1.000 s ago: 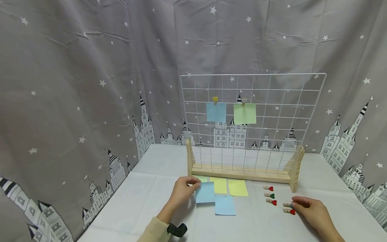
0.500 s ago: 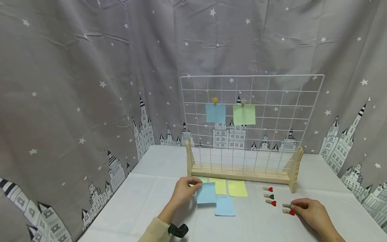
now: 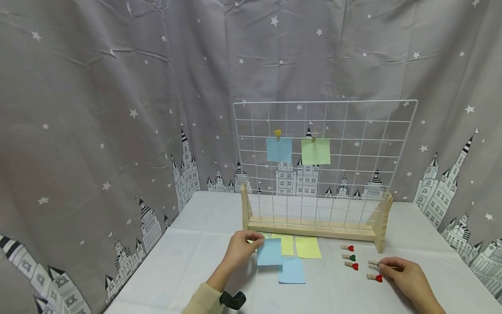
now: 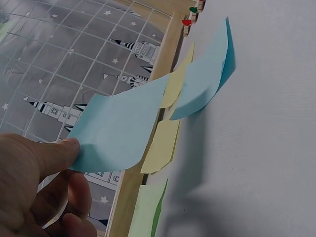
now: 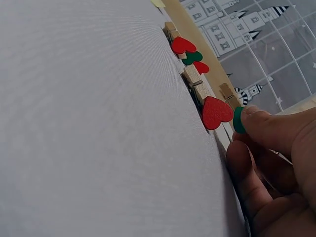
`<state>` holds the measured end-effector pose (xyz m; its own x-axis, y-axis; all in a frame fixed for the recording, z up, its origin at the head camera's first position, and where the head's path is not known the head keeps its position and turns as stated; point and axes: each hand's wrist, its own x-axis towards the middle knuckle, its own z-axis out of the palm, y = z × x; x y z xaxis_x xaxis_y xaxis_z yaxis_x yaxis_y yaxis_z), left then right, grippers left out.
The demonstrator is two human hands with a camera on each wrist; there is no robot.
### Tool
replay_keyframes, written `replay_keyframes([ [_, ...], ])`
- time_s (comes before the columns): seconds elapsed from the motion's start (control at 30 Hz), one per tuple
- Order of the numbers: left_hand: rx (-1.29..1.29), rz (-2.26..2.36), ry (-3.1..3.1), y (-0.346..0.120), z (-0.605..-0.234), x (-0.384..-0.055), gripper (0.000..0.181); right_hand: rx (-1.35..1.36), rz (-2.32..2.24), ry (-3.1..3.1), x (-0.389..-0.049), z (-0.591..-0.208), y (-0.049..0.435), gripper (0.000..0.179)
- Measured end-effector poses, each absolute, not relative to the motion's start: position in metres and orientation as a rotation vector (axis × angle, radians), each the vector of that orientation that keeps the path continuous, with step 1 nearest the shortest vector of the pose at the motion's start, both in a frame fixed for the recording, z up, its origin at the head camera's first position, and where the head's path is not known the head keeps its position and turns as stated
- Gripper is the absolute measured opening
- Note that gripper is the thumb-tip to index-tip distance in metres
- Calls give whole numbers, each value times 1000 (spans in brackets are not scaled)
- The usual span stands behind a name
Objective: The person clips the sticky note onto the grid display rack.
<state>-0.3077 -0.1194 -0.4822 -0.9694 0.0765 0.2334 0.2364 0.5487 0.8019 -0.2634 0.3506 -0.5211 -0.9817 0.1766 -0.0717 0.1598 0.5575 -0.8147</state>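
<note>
My left hand [image 3: 242,249] pinches a blue sticky note [image 4: 121,131] by its corner between thumb and fingers, holding it raised off the white table. A second blue sticky note [image 3: 292,271] lies just right of it, one edge curling up in the left wrist view. At the right, my right hand [image 3: 405,277] pinches a small wooden clothespin by its green heart [image 5: 239,120]; its wooden end [image 5: 228,95] sticks out past the fingertips. Close beside it on the table lies a clothespin with a red heart [image 5: 217,112].
A white wire grid [image 3: 364,152] stands in a wooden base [image 3: 313,230] behind the notes. Clipped on it are a blue note [image 3: 279,150] and a green note [image 3: 316,152]. Two yellow notes [image 3: 308,248] and a green note [image 4: 147,210] lie before the base. Three heart clothespins [image 3: 349,257] lie right of them.
The right hand has lifted the green-heart clothespin slightly, away from the red one beside it. My left hand has shifted a little to the right with the blue sticky note.
</note>
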Motion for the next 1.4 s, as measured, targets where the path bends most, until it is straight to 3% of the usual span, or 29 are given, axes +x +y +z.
replay_keyframes([
  [0.37,-298,-1404,-2589,-115,-477,-309,7,-286,1750,-2549,-262,-517,348,20],
  [0.97,-302,-1442,-2580,-104,-474,-307,8,-182,1584,-2597,-261,-504,349,47],
  [1.4,-329,-1465,-2566,-94,-471,-310,9,-148,1455,-2638,-261,-488,346,33],
])
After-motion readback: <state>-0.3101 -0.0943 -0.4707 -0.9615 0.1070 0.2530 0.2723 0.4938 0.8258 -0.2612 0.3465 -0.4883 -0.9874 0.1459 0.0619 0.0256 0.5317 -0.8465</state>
